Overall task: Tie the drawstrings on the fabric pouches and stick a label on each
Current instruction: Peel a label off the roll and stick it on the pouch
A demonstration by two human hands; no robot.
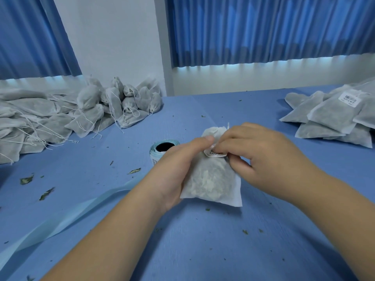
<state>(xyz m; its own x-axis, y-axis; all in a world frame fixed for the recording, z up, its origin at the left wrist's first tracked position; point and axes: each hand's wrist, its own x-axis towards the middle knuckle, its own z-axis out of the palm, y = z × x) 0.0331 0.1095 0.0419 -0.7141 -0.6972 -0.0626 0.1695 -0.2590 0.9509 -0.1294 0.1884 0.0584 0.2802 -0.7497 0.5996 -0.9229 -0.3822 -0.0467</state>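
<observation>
I saw my left hand (178, 165) gripping the pouch (211, 181) along its left edge, thumb over the gathered neck. My right hand (263, 157) met it there, fingers pinching a label (215, 154) against the pouch's upper face. The roll (162, 147) sat just beyond the left hand, its strip (60, 218) trailing left of that wrist; a heap (60, 116) of pouches lay well left of both hands, a stack (328, 116) well right.
</observation>
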